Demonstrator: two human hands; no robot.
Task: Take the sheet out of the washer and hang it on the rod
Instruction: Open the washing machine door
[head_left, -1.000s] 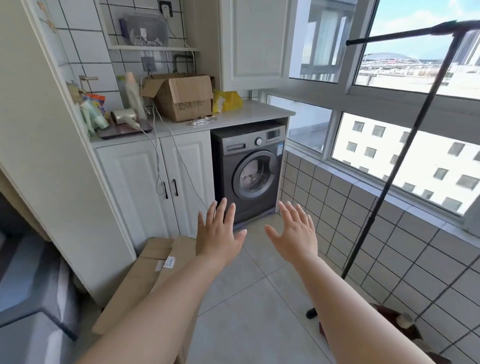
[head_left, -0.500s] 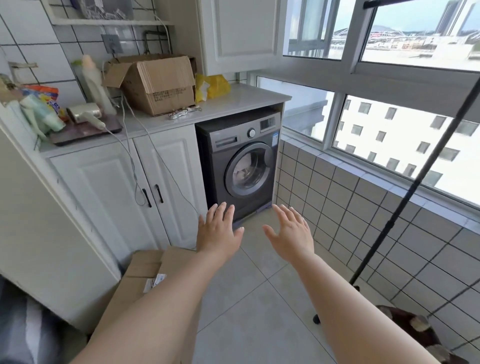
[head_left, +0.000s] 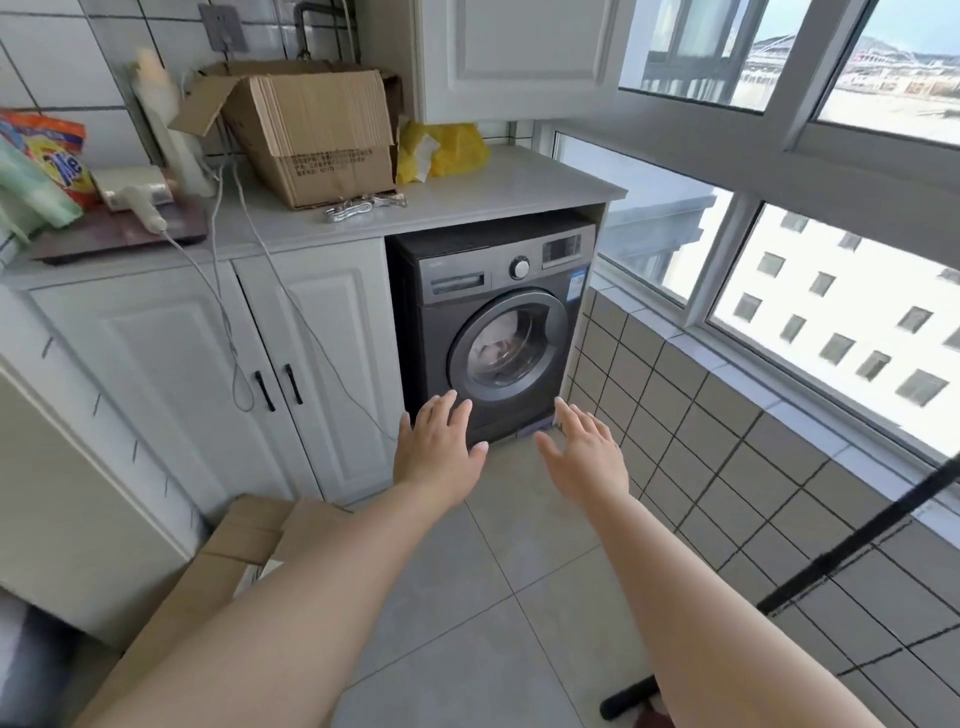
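Note:
A dark grey front-loading washer (head_left: 467, 275) stands under the white countertop, its round door (head_left: 506, 347) closed. Through the glass I see pale cloth, the sheet (head_left: 498, 338), bunched inside the drum. My left hand (head_left: 439, 452) and my right hand (head_left: 584, 452) reach forward side by side, fingers spread, holding nothing, a short way in front of the washer's lower edge. A black slanted pole (head_left: 852, 545) of the hanging stand crosses the lower right; the horizontal rod itself is out of view.
White cabinet doors (head_left: 291, 364) stand left of the washer, with cords hanging over them. An open cardboard box (head_left: 317, 135) and a yellow bag (head_left: 447, 148) sit on the countertop. A flat cardboard box (head_left: 228, 561) lies on the floor at left. A tiled low wall (head_left: 727, 441) runs along the right.
The view has moved closer to the washer and tilted down. Both hands stay spread and empty. The horizontal rod has left the top of the view.

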